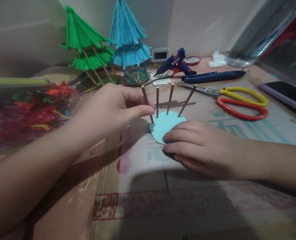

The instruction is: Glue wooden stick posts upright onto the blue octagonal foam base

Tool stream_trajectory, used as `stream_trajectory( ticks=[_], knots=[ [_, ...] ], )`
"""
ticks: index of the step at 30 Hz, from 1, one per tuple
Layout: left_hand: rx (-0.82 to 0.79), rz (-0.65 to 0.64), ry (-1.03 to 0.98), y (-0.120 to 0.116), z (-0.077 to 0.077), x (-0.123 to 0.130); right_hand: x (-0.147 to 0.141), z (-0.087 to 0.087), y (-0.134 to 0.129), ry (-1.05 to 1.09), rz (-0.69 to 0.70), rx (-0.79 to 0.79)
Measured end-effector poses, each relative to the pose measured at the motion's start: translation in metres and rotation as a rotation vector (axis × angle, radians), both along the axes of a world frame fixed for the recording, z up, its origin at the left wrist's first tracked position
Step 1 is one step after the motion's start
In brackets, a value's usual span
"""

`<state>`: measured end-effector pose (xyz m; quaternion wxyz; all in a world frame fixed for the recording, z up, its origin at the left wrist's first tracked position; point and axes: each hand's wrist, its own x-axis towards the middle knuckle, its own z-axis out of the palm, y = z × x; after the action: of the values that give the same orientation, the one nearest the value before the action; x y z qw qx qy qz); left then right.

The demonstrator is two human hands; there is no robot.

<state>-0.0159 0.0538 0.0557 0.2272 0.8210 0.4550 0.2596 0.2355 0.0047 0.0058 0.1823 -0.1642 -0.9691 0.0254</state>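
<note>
A light-blue many-sided foam or card base (pixel 160 130) lies on the printed board, with several thin brown sticks standing along its far edge. My left hand (pixel 128 106) pinches the leftmost brown stick (pixel 147 103) between thumb and fingers; its foot meets the base's left edge. That stick and the rightmost stick (pixel 187 101) lean outward, while the ones between stand nearly upright. My right hand (pixel 198 143) rests over the base's near right part, fingers bent on its edge, holding it down. Several loose brown sticks (pixel 178 104) lie just behind the base.
Behind stand a green (pixel 85 40) and a blue (pixel 129 36) tiered pipe-cleaner model. A blue glue gun (pixel 174 63) with a red light, a small digital clock (pixel 160 55), scissors (pixel 240 100), a phone (pixel 288 95) and a large clear bottle (pixel 260 36) surround the board. Colourful scraps (pixel 38 116) lie left.
</note>
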Motion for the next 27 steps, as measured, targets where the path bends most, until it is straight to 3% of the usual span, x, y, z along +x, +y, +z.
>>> stream_trajectory(
  ticks=[16,27],
  knots=[
    [0.147,-0.094,0.141,-0.0023,-0.0076,0.006,-0.0004,0.0003,-0.0006,-0.009,-0.001,-0.001],
    [0.043,-0.071,0.069,-0.0034,-0.0081,0.0095,-0.0014,0.0029,-0.001,-0.028,0.002,0.012]
  ],
)
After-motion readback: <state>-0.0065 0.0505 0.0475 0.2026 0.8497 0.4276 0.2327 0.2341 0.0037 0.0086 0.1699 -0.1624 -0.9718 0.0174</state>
